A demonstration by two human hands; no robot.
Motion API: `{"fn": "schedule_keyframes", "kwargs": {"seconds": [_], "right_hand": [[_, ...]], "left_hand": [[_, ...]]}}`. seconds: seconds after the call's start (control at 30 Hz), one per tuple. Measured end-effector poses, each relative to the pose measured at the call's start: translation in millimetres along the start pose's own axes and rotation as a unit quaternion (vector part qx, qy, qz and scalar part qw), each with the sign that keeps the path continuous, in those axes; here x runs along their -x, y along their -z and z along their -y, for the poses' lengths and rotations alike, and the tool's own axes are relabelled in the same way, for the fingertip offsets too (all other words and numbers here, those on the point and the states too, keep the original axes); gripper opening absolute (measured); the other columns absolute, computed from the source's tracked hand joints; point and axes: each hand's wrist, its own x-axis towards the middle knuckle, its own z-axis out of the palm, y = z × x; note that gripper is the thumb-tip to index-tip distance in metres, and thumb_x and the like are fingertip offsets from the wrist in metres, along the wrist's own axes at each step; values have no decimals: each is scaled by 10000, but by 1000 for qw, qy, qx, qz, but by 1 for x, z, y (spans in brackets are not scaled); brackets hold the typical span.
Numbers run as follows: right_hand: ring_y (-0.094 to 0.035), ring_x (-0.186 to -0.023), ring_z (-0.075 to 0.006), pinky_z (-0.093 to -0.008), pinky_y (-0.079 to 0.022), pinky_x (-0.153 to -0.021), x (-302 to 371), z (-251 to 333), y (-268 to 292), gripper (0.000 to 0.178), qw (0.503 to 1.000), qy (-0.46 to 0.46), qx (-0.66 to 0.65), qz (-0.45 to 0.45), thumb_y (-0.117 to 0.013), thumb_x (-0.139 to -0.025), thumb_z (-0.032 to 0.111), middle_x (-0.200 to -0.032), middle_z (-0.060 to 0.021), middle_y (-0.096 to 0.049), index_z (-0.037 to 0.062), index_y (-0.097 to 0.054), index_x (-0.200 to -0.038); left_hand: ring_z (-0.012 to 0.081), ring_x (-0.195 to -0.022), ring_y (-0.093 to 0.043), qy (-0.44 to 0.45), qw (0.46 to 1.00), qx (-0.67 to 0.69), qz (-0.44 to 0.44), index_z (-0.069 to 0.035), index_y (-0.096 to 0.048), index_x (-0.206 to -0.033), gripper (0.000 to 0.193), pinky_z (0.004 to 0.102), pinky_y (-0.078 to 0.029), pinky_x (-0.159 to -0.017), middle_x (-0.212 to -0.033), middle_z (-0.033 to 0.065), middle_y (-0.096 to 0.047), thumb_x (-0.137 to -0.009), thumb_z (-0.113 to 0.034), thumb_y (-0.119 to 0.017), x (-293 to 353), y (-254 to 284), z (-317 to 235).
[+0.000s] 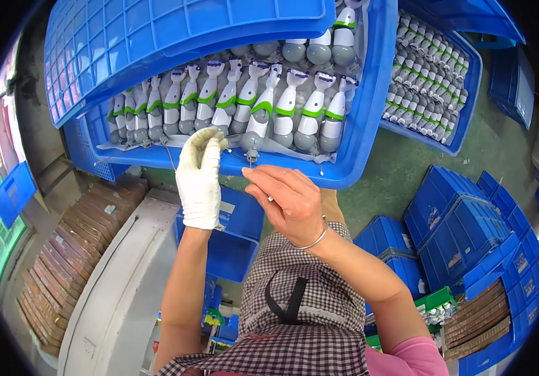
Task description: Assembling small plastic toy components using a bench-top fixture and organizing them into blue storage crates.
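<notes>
A blue crate [362,141] in front of me holds rows of toy arms [285,106], white and grey with green bands, small hands pointing away. One toy arm [257,125] sticks out nearer to me than its neighbours, its grey ball end and a thin metal pin toward me. The thumb and forefinger of my bare right hand [288,200] pinch at that pin. My left hand [198,178], in a white glove, is just left of it at the crate's near edge. Its fingers are curled together; what they hold, if anything, is hidden.
A blue lid or crate [182,44] overhangs the far left of the crate. At the right stands another crate [464,125] full of similar parts. Blue bins [457,232] are stacked at the lower right, and brown stacked boards [75,250] stand at the left beside a white ledge [119,276].
</notes>
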Motion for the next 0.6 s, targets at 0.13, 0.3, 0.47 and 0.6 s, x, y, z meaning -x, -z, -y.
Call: {"fn": "schedule_keyframes", "kwargs": {"seconds": [0.13, 0.3, 0.47, 0.6], "right_hand": [[-615, -687, -180, -279, -443, -568, -2, 3, 6, 295, 1000, 11, -22, -14, -735, -726, 100, -928, -73, -670, 80, -683, -1016], [-589, -655, -179, -282, -430, -556, -7, 11, 11, 308, 997, 51, -40, -32, -738, -726, 111, -942, -67, -667, 80, -678, -1026], [-576, -657, -180, -272, -417, -550, -3, 18, 10, 313, 994, 80, -71, -7, -739, -729, 111, -941, -68, -664, 70, -671, -1031], [-581, -656, -173, -273, -423, -552, 5, 25, 18, 288, 989, 96, -111, 17, -733, -739, 110, -946, -75, -666, 54, -675, -1016]], "left_hand": [[189, -999, -593, 50, 997, 42, 33, 31, -503, -1210, 331, 297, -467, -887, -1134, 138, -578, -962, -187, -481, -4, -10, -10], [241, -1037, -581, 195, 963, 113, 149, 38, -445, -1265, 493, 360, -498, -861, -1190, 176, -554, -980, -363, -409, -25, -22, -12], [289, -1016, -581, 345, 837, 333, 265, 12, -420, -1276, 484, 452, -520, -845, -1151, 176, -554, -977, -368, -405, -34, -21, -6], [293, -966, -585, 385, 782, 431, 234, -21, -451, -1223, 391, 481, -515, -868, -1060, 167, -563, -959, -310, -457, -24, -12, -7]]}}
